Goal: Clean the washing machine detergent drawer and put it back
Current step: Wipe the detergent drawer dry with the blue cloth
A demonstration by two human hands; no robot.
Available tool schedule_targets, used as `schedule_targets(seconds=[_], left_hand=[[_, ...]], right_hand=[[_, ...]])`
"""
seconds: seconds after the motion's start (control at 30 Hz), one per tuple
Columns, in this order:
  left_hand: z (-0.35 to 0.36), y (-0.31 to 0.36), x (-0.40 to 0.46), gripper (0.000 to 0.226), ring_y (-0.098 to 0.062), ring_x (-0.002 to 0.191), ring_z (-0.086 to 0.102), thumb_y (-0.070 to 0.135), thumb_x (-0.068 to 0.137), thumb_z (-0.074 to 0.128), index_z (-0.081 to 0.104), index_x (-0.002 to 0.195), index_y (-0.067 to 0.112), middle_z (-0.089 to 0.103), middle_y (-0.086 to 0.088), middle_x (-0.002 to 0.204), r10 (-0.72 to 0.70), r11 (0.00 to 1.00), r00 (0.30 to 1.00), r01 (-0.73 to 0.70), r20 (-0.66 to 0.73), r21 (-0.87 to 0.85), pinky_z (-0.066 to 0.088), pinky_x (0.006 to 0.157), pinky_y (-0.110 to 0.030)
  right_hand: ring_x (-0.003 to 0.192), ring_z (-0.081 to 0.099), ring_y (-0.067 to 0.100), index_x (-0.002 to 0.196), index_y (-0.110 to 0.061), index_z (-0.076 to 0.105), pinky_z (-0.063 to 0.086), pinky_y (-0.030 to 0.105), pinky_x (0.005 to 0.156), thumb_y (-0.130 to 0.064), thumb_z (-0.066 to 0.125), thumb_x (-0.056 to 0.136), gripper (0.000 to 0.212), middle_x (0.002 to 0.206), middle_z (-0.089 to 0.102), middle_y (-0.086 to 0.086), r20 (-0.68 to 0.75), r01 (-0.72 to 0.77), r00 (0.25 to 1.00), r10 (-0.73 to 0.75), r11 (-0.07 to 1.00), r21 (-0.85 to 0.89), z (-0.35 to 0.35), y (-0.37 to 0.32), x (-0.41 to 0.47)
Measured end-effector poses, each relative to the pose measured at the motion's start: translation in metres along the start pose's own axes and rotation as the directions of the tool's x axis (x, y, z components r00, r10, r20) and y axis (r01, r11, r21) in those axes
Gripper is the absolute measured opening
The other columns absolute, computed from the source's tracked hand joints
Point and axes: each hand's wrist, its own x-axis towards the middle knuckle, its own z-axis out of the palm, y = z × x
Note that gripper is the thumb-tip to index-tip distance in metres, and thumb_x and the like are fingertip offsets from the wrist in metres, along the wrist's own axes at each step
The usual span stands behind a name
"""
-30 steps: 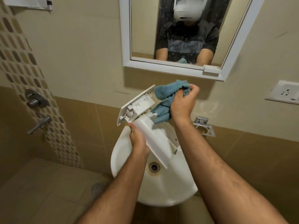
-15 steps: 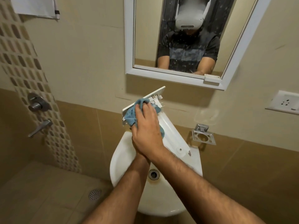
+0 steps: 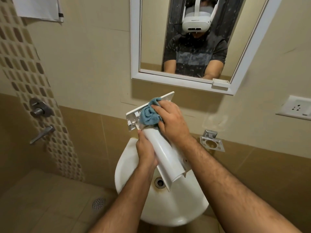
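White plastic, the detergent drawer (image 3: 165, 153) is held tilted over the sink (image 3: 170, 211), long axis running up and away. The left hand (image 3: 146, 151) is clamped round its lower body; the right hand (image 3: 171, 121), nearer the front panel, is apparently pinching a blue cloth (image 3: 149, 114) against it.

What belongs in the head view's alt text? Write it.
Over a white sink, the left hand grips a white detergent drawer while the right hand presses a blue cloth against its front end, below a mirror.
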Motion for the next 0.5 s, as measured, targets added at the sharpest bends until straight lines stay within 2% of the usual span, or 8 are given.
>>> schedule_targets(seconds=[0.13, 0.23, 0.3, 0.4, 0.43, 0.5], left_hand=[[-0.003, 0.0, 0.0, 0.049, -0.026, 0.086, 0.072, 0.053, 0.1, 0.039, 0.07, 0.099, 0.015, 0.075, -0.012, 0.093, 0.01, 0.999, 1.0, -0.011, 0.009, 0.052, 0.059, 0.082, -0.044], [-0.003, -0.003, 0.001, 0.05, -0.025, 0.077, 0.074, 0.053, 0.1, 0.04, 0.071, 0.095, 0.014, 0.076, -0.011, 0.086, -0.01, 0.999, 0.999, 0.009, 0.032, 0.034, 0.06, 0.064, -0.038], [-0.003, -0.003, 0.0, 0.049, -0.024, 0.072, 0.075, 0.055, 0.098, 0.044, 0.072, 0.089, 0.016, 0.076, -0.01, 0.083, -0.037, 0.999, 0.998, 0.035, 0.054, 0.031, 0.058, 0.057, -0.034], [-0.01, -0.003, 0.003, 0.04, -0.027, 0.078, 0.073, 0.054, 0.091, 0.055, 0.076, 0.08, 0.022, 0.076, -0.01, 0.091, -0.063, 0.998, 0.995, 0.062, 0.079, 0.012, 0.06, 0.069, -0.044], [-0.012, -0.003, 0.006, 0.039, -0.029, 0.081, 0.072, 0.054, 0.09, 0.056, 0.076, 0.081, 0.022, 0.075, -0.011, 0.093, -0.065, 0.998, 0.994, 0.065, 0.09, 0.005, 0.06, 0.076, -0.048], [-0.015, -0.004, 0.01, 0.038, -0.03, 0.085, 0.071, 0.053, 0.09, 0.055, 0.076, 0.086, 0.022, 0.074, -0.012, 0.095, -0.056, 0.998, 0.992, 0.054, 0.115, 0.016, 0.058, 0.081, -0.051]], right_hand=[[0.11, 0.058, 0.035, 0.113, -0.003, 0.069, 0.044, 0.048, 0.097, 0.001, 0.067, 0.077, 0.036, 0.117, 0.066, 0.012, -0.033, -0.102, 0.994, 0.102, 0.995, 0.003, -0.011, 0.006, 0.007], [0.104, 0.056, 0.032, 0.109, -0.005, 0.07, 0.044, 0.042, 0.091, -0.006, 0.071, 0.078, 0.03, 0.112, 0.066, 0.011, -0.042, -0.17, 0.985, 0.17, 0.985, 0.001, -0.012, 0.002, 0.011], [0.1, 0.055, 0.026, 0.104, -0.005, 0.068, 0.045, 0.037, 0.088, -0.007, 0.069, 0.08, 0.024, 0.105, 0.064, 0.009, -0.111, -0.287, 0.95, 0.293, 0.956, 0.068, -0.011, 0.001, 0.014], [0.089, 0.054, 0.013, 0.099, -0.009, 0.066, 0.048, 0.031, 0.081, -0.009, 0.062, 0.085, 0.014, 0.096, 0.06, 0.001, -0.238, -0.504, 0.794, 0.559, 0.825, 0.256, -0.015, 0.006, 0.017], [0.089, 0.053, 0.01, 0.099, -0.01, 0.066, 0.049, 0.029, 0.082, -0.009, 0.062, 0.085, 0.015, 0.096, 0.06, -0.001, -0.229, -0.523, 0.778, 0.585, 0.805, 0.28, -0.018, 0.009, 0.018], [0.09, 0.053, 0.008, 0.1, -0.011, 0.066, 0.048, 0.023, 0.083, -0.008, 0.066, 0.083, 0.017, 0.098, 0.059, -0.002, -0.187, -0.459, 0.843, 0.504, 0.856, 0.238, -0.022, 0.013, 0.018]])
